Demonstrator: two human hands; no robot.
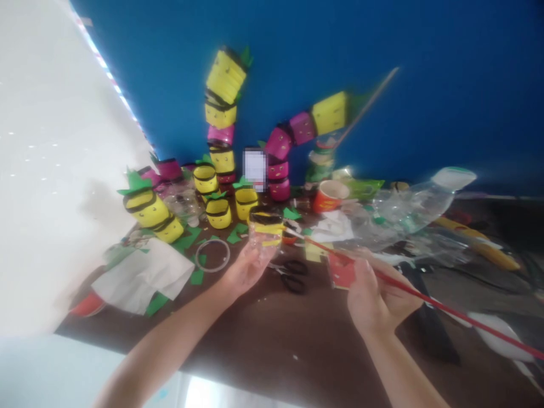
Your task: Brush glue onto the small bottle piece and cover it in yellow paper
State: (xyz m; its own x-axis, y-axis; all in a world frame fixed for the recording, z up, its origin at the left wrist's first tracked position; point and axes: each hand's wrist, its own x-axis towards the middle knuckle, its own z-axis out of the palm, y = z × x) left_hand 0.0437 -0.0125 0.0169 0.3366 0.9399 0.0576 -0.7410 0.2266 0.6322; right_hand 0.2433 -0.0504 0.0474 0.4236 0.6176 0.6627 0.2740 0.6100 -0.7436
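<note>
My left hand [251,265] is closed around a clear plastic cup [266,229] with a black rim and some yellow paint on its side. In my right hand [378,294] is a long red paintbrush [408,288], gripped along its handle. The brush tip touches or nearly touches the cup's painted side; blur hides which. Just below the cup lie black-handled scissors [293,276]. A red piece of card [341,271] sits beside my right hand. Behind the cup stand small yellow painted cups [218,213] with black rims and green paper leaves.
Stacks of yellow and magenta cups [221,113] lean near the blue wall. A tape ring [212,255] and crumpled white cloth or paper [144,275] lie left. To the right are an orange paper cup [329,196], a clear plastic bottle [425,198] and a yellow-handled tool [484,249].
</note>
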